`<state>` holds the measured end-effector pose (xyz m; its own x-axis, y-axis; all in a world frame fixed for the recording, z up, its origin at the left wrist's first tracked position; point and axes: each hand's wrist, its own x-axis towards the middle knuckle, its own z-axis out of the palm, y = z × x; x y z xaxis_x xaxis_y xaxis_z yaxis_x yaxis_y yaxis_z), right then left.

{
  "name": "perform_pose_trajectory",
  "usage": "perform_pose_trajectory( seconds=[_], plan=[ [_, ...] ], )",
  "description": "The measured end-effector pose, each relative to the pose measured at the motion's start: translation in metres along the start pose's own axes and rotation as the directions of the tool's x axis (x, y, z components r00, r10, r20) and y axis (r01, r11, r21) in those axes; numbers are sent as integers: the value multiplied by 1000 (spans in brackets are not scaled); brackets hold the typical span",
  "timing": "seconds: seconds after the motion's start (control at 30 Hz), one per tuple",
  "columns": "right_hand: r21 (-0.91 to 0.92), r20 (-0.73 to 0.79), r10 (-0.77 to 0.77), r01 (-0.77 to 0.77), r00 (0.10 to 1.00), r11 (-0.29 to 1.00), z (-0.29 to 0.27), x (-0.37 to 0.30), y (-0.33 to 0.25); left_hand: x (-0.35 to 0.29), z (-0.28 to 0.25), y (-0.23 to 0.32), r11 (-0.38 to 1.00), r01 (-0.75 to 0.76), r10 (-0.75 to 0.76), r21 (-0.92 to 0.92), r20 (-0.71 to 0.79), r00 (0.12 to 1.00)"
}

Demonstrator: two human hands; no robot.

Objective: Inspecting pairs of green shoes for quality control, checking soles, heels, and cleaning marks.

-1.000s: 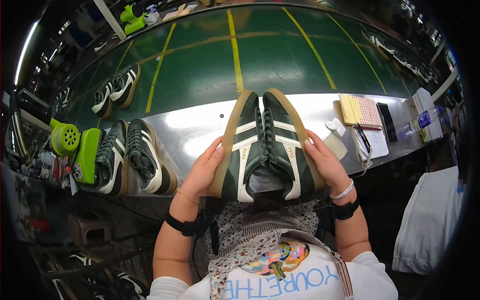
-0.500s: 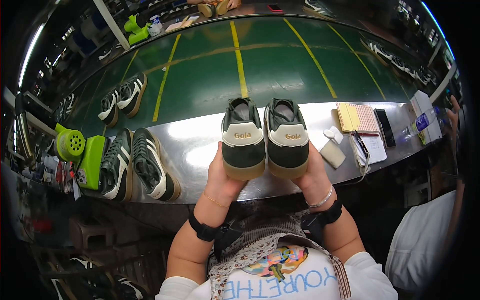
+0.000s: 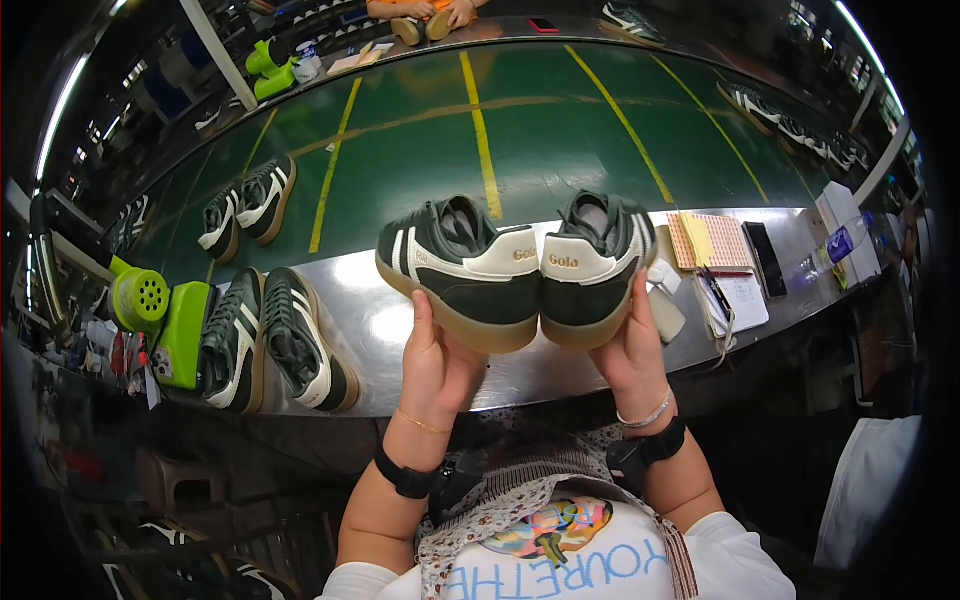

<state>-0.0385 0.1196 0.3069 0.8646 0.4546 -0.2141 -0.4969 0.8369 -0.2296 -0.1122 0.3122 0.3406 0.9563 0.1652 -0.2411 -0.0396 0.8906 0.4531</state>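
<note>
Two dark green sneakers with white stripes, white heel patches and gum soles are held up side by side over the steel table edge. My left hand (image 3: 438,362) is closed round the sole of the left sneaker (image 3: 470,285), thumb along its outer side. The right sneaker (image 3: 590,285) rests in my right hand (image 3: 632,345), whose thumb lies up its outer side. The heels face me and touch or nearly touch, while the toes point away and outward. Most of my fingers are hidden beneath the soles.
A matching pair of sneakers (image 3: 290,340) stands at left beside a lime-green device (image 3: 182,335). Another pair (image 3: 250,205) lies on the green belt (image 3: 410,150). At right are notebooks (image 3: 712,243), a phone (image 3: 764,258) and a plastic bottle (image 3: 835,248). Across the belt, another person's hands (image 3: 458,12) hold a shoe.
Both sneakers have turned so their toes swing outward, the left one showing its outer side. My hands have rotated with them, and their thumbs now show along the sides.
</note>
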Motion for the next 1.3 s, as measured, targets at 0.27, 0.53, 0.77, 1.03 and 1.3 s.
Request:
perform_pose_trajectory(
  seconds=[0.27,0.53,0.77,1.03,1.3],
  plan=[
    [-302,-38,-324,299,945,905,-8,-26,-20,-17,2,5,861,-322,378,393,-70,923],
    [-429,-20,-368,325,930,843,-3,-29,-7,-20,-2,8,841,-331,379,429,-30,925],
    [-387,-26,-370,332,929,860,7,-33,-7,-20,-1,7,842,-329,372,427,-19,928],
    [-379,-12,-358,327,934,866,1,-34,-6,-20,0,5,837,-329,372,438,-12,928],
    [-367,8,-363,340,932,866,2,-33,-5,-20,1,6,843,-325,365,428,-12,931]
  ],
)
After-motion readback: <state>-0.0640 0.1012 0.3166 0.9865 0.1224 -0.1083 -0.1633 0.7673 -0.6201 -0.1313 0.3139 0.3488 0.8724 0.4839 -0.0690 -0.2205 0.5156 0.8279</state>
